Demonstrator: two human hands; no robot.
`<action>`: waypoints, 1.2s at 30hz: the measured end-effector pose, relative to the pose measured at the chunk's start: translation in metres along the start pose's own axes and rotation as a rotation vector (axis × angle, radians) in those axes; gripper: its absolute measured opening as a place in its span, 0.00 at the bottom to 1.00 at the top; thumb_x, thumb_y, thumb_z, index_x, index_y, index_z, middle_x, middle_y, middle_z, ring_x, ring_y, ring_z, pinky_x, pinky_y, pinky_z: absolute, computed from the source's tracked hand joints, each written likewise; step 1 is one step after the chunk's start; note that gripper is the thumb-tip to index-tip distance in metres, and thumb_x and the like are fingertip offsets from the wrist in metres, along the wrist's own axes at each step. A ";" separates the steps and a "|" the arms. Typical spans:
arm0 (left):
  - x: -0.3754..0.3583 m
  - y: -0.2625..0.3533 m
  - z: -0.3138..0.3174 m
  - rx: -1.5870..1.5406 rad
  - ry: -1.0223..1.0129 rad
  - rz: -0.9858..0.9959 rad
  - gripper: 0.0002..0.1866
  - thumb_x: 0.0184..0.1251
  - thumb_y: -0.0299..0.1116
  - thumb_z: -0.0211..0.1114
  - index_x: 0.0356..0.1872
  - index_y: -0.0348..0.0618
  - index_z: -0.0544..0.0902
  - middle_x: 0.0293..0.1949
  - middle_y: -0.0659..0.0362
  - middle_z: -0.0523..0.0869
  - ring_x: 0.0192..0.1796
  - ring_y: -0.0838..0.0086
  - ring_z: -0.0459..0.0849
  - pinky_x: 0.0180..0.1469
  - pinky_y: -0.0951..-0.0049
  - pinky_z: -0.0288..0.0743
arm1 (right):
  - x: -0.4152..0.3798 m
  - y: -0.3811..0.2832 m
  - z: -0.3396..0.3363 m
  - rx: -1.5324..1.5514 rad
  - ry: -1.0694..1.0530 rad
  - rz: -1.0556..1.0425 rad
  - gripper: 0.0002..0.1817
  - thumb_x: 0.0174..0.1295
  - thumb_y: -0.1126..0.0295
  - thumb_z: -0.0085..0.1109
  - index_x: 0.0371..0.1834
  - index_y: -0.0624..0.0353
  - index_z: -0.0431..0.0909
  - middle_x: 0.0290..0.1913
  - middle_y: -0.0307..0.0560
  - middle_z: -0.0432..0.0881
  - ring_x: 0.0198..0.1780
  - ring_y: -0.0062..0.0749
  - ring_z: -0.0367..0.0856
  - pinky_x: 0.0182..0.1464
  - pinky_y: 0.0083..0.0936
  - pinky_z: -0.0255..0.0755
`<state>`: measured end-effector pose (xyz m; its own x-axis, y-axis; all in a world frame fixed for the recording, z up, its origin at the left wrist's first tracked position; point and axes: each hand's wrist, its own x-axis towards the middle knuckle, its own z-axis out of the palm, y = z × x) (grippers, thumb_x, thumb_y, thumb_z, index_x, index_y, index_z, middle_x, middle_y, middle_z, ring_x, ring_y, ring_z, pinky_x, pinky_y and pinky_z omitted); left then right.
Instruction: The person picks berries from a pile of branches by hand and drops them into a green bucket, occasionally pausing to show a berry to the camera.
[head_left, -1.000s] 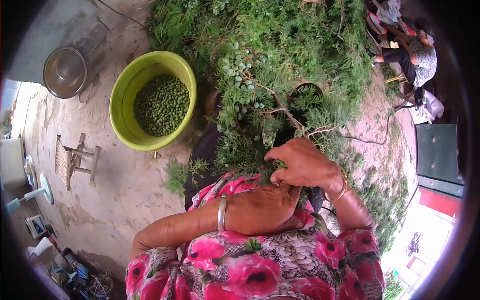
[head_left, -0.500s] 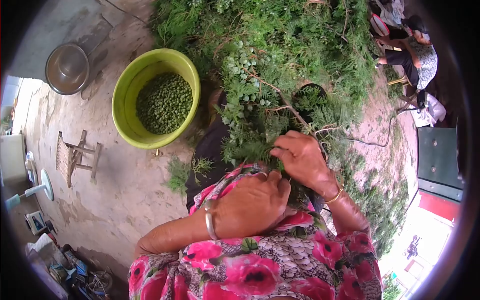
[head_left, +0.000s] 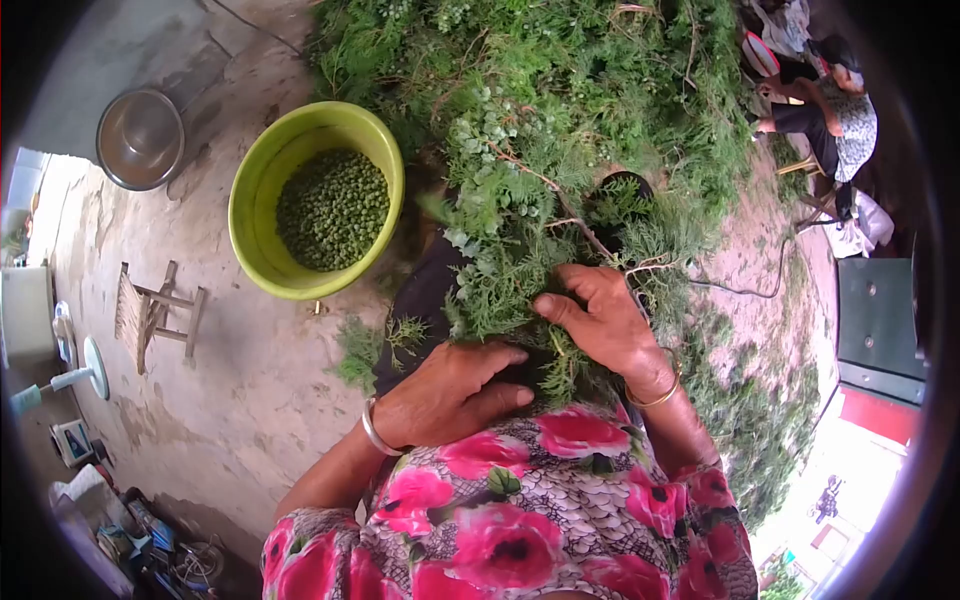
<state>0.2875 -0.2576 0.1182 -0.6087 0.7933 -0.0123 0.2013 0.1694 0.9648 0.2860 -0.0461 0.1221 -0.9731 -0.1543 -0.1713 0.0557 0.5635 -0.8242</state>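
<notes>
A leafy green branch (head_left: 545, 185) with a brown stem and pale green cones lies across the lap. My left hand (head_left: 455, 392), with a silver bangle on its wrist, is at the near left edge of the foliage, thumb and fingers apart and nothing seen between them. On the right, my right hand (head_left: 600, 322), wearing a thin gold bangle, has its fingers curled at the branch's lower end; the fingertips are partly hidden behind leaves. Left of the branch stands a yellow-green basin (head_left: 245, 215) holding many small green cones (head_left: 335, 210).
A big heap of cut branches (head_left: 600, 80) spreads ahead. At the far left are a metal bowl (head_left: 140, 140), a small wooden stool (head_left: 165, 315) and a fan (head_left: 93, 368). Another person (head_left: 845, 120) sits at the upper right near a dark green box (head_left: 875, 315).
My left hand has moved left, away from my right hand, and its fingers have opened. My right hand has shifted slightly, still beside the branch.
</notes>
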 end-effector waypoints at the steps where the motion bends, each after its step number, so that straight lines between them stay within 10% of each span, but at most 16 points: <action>1: 0.000 -0.001 0.000 0.004 0.004 0.000 0.17 0.58 0.32 0.65 0.44 0.32 0.75 0.35 0.45 0.80 0.38 0.49 0.79 0.39 0.60 0.73 | 0.000 -0.001 -0.003 0.009 -0.029 -0.030 0.19 0.57 0.59 0.62 0.28 0.68 0.73 0.29 0.61 0.77 0.33 0.52 0.78 0.36 0.37 0.70; 6: -0.003 -0.007 -0.005 -0.020 0.144 -0.113 0.12 0.57 0.29 0.65 0.40 0.35 0.78 0.30 0.49 0.81 0.32 0.57 0.79 0.36 0.65 0.72 | 0.003 0.012 -0.009 0.413 -0.014 0.090 0.14 0.57 0.64 0.63 0.28 0.66 0.78 0.19 0.43 0.73 0.26 0.20 0.64 0.31 0.23 0.62; 11: -0.015 -0.025 -0.013 -0.010 0.560 -0.209 0.09 0.56 0.23 0.63 0.39 0.33 0.81 0.26 0.55 0.82 0.27 0.76 0.79 0.31 0.75 0.72 | -0.005 -0.005 -0.001 0.493 0.206 -0.048 0.07 0.56 0.71 0.63 0.26 0.65 0.78 0.22 0.39 0.78 0.26 0.18 0.70 0.32 0.18 0.65; 14: -0.004 -0.007 -0.021 -0.509 0.928 -0.170 0.08 0.58 0.22 0.61 0.37 0.28 0.81 0.28 0.55 0.83 0.26 0.78 0.78 0.29 0.81 0.72 | -0.008 -0.001 0.004 0.780 0.158 0.001 0.02 0.54 0.79 0.57 0.30 0.65 0.79 0.27 0.38 0.80 0.29 0.18 0.73 0.35 0.18 0.68; 25: 0.033 0.007 -0.019 -0.263 0.511 -0.202 0.24 0.47 0.24 0.74 0.46 0.29 0.76 0.25 0.66 0.78 0.26 0.89 0.72 0.27 0.86 0.66 | -0.018 0.008 0.016 0.802 0.187 0.052 0.07 0.53 0.83 0.54 0.33 0.63 0.80 0.29 0.37 0.81 0.31 0.16 0.74 0.36 0.16 0.69; 36: 0.024 -0.002 -0.027 -0.294 0.540 -0.204 0.10 0.53 0.20 0.66 0.37 0.28 0.79 0.16 0.61 0.77 0.15 0.83 0.74 0.16 0.82 0.63 | -0.018 0.017 0.011 0.500 0.082 -0.004 0.05 0.53 0.75 0.61 0.26 0.66 0.77 0.19 0.38 0.75 0.24 0.17 0.67 0.28 0.21 0.62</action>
<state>0.2514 -0.2547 0.1227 -0.9284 0.3429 -0.1431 -0.1313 0.0574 0.9897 0.3065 -0.0431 0.1054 -0.9867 -0.0801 -0.1412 0.1328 0.1025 -0.9858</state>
